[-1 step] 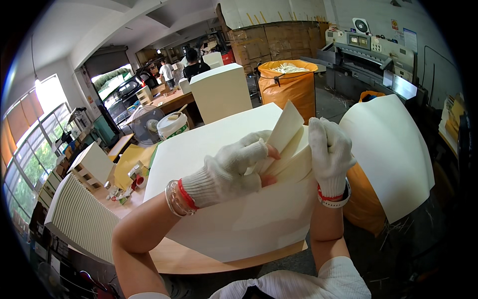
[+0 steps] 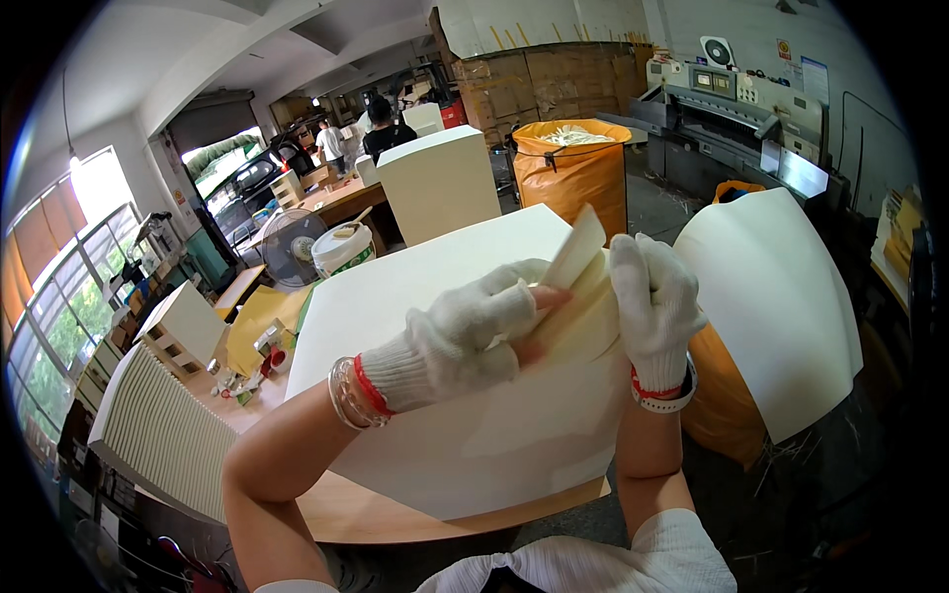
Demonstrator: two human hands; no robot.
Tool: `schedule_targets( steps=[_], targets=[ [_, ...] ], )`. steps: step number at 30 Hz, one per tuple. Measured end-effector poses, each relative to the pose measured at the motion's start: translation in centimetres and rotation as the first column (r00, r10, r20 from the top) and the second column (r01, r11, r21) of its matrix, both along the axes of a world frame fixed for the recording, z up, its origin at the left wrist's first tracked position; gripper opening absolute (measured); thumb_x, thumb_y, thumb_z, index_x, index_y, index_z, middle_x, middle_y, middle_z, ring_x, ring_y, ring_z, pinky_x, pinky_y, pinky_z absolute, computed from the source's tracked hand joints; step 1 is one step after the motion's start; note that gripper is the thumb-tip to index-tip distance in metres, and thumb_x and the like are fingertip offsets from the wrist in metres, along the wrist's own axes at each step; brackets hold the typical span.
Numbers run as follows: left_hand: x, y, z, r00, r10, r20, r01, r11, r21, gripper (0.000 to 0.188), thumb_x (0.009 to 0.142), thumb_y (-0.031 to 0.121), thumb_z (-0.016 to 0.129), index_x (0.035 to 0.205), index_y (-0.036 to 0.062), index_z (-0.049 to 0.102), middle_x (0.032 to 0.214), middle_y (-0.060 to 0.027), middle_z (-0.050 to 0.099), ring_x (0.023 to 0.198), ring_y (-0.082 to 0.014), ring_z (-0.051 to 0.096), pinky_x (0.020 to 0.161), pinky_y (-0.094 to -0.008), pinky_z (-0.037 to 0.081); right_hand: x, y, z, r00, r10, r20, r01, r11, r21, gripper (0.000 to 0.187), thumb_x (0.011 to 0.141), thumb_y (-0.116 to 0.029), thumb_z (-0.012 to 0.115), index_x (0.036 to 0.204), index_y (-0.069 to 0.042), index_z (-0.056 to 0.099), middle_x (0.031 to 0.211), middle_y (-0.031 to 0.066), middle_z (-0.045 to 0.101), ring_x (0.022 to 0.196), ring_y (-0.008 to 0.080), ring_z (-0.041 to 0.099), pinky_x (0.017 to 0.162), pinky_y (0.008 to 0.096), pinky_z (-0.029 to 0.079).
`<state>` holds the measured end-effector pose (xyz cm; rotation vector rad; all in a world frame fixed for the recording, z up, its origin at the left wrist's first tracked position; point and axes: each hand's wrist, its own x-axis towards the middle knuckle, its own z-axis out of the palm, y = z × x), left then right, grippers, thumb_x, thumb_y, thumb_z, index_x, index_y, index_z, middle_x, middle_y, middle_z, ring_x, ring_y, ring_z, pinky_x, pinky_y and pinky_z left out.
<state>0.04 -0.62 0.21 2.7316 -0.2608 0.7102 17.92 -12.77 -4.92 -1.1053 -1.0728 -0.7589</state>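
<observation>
Large white sheets of paper (image 2: 474,465) lie across the table under both hands. My left hand (image 2: 465,321), in a white knitted glove with bare fingertips, is closed on a turned-up paper flap (image 2: 578,245) near the far right of the sheets. Its thumb and fingertip are blurred against the cream-coloured folded layers there. My right hand (image 2: 654,306), gloved too, is closed at the right edge of the same paper. The folded layers lie between the two hands. How many layers each hand grips is hidden.
Left of the sheets stands a fanned stack of paper (image 2: 168,435) on the wooden table (image 2: 366,514). Beyond are a white bucket (image 2: 341,252), a fan (image 2: 294,245) and a tall paper stack (image 2: 440,188). An orange bag (image 2: 570,183) and a curved white sheet (image 2: 771,306) are at right.
The turned-up flap has swung slightly right and looks narrower. My left fingertips have shifted a little right and are blurred. My right hand has barely moved.
</observation>
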Motion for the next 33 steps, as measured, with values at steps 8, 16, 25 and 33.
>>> schedule_targets(
  steps=[8, 16, 25, 33],
  targets=[
    [0.3, 0.6, -0.3, 0.991, -0.13, -0.037, 0.127, 0.99, -0.067, 0.039, 0.078, -0.001, 0.077, 0.115, 0.0052, 0.068, 0.096, -0.0082, 0.064, 0.09, -0.0233, 0.064, 0.079, -0.0332, 0.05, 0.3, -0.2, -0.2, 0.997, -0.012, -0.079, 0.005, 0.997, -0.078, 0.022, 0.091, 0.0, 0.064, 0.071, 0.004, 0.055, 0.057, 0.009, 0.036, 0.049, 0.024, 0.04, 0.048, 0.0364, 0.035],
    [0.0, -0.6, 0.5, 0.998, -0.01, -0.058, 0.006, 0.998, -0.065, 0.034, 0.081, -0.003, 0.073, 0.114, 0.0042, 0.068, 0.101, -0.0097, 0.064, 0.096, -0.0249, 0.064, 0.083, -0.0328, 0.05, 0.3, 0.0, -0.2, 0.999, 0.03, -0.032, -0.03, 0.999, 0.025, 0.033, 0.092, -0.003, 0.063, 0.064, 0.003, 0.048, 0.056, 0.0105, 0.037, 0.049, 0.0256, 0.039, 0.05, 0.0386, 0.034],
    [0.1, 0.1, -0.1, 0.996, -0.027, -0.088, 0.024, 0.999, -0.04, 0.039, 0.081, 0.002, 0.075, 0.118, 0.0059, 0.065, 0.107, -0.0107, 0.063, 0.099, -0.0265, 0.063, 0.086, -0.0345, 0.05, 0.1, -0.2, -0.1, 1.0, -0.015, -0.022, 0.013, 0.998, -0.057, 0.018, 0.092, -0.002, 0.062, 0.076, 0.005, 0.057, 0.057, 0.01, 0.037, 0.05, 0.0246, 0.041, 0.049, 0.0367, 0.035],
    [0.2, -0.3, 0.0, 0.999, -0.005, -0.052, 0.004, 0.999, -0.035, 0.041, 0.079, 0.006, 0.079, 0.118, 0.0082, 0.066, 0.11, -0.01, 0.063, 0.1, -0.0256, 0.063, 0.087, -0.0349, 0.05, -0.1, 0.2, -0.3, 1.0, -0.016, 0.013, 0.015, 0.997, 0.074, 0.023, 0.093, -0.005, 0.062, 0.073, 0.005, 0.055, 0.058, 0.0107, 0.038, 0.05, 0.0248, 0.041, 0.05, 0.0373, 0.035]
  ],
)
